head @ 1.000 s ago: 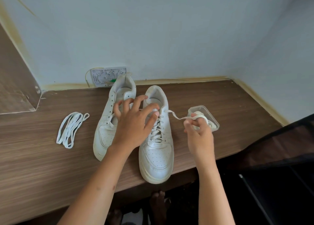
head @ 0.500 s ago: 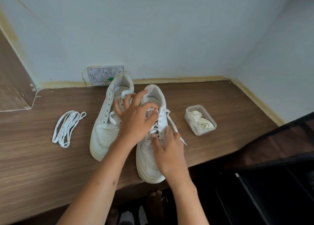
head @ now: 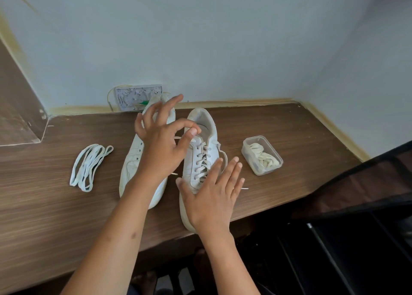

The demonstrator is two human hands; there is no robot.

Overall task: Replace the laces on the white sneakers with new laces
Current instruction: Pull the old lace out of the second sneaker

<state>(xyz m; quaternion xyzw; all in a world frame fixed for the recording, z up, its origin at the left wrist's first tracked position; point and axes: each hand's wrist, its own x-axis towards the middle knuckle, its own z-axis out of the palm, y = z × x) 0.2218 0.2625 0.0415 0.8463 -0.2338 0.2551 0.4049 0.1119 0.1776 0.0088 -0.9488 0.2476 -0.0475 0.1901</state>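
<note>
Right hand (head: 211, 196) lies flat, fingers spread, pinning the laced sneaker (head: 200, 161) at the tabletop (head: 44, 216) edge, while left hand (head: 162, 145) pinches the lace end (head: 178, 137) at the top eyelet; best to draw it out gently, one crossing at a time. Beside it sits the unlaced sneaker (head: 133, 161); new laces (head: 89, 166) wait left, old ones fill a tub (head: 262, 155) right, nothing blocking

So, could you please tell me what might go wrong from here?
1. The laced white sneaker has its toe past the wooden desk's front edge; the flat right hand pushing could tip it off.
2. The left hand pinches the lace; pulling may snag.
</note>
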